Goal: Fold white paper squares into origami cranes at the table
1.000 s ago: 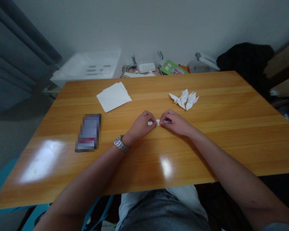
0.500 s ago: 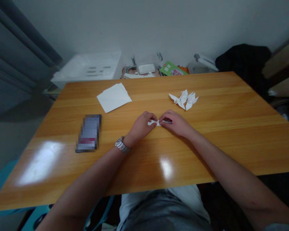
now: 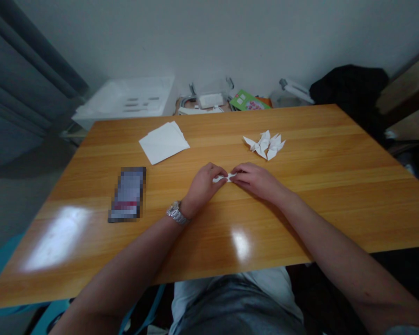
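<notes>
A small folded piece of white paper (image 3: pixel 224 178) lies on the orange wooden table (image 3: pixel 300 204) near its middle. My left hand (image 3: pixel 204 184), with a metal watch on the wrist, pinches the paper's left end with curled fingers. From the right, my right hand (image 3: pixel 256 179) pinches the other end. Both hands rest on the tabletop and hide most of the paper.
Several finished folded white paper figures (image 3: pixel 265 144) lie behind my right hand. A stack of white paper sheets (image 3: pixel 164 142) sits at the back left. A phone (image 3: pixel 127 194) lies left of my hands. Boxes, a black bag and clutter stand on the floor beyond the table's far edge.
My hands have stayed on the small paper, working it with slight finger movements. The view has shifted a little; nothing else has moved.
</notes>
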`<state>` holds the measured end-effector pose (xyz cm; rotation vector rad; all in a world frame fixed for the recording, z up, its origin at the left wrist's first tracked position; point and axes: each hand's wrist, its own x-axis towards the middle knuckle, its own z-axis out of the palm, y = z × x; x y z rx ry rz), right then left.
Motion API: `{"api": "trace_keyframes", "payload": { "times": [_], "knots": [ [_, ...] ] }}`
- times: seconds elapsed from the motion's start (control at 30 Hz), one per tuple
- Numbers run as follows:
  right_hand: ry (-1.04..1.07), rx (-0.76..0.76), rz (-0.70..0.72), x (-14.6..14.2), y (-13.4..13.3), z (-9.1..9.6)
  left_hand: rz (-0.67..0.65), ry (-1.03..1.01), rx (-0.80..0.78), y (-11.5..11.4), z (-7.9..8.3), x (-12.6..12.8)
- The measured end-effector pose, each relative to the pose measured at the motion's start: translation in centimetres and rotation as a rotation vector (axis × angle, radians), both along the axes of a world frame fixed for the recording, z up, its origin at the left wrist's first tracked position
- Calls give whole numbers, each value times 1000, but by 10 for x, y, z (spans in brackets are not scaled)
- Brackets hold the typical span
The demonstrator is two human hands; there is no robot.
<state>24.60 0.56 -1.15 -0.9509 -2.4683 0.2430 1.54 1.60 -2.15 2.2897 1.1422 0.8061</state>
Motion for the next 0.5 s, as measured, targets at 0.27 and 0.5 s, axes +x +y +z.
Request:
{"api": "trace_keyframes", "payload": {
  "times": [0.27, 0.5],
  "knots": [
    [-45, 12, -20, 5, -4, 3, -210, 227, 201, 3, 11, -11],
    [-71, 0, -42, 10, -3, -1, -226, 236, 179, 7, 12, -15]
  ]
}}
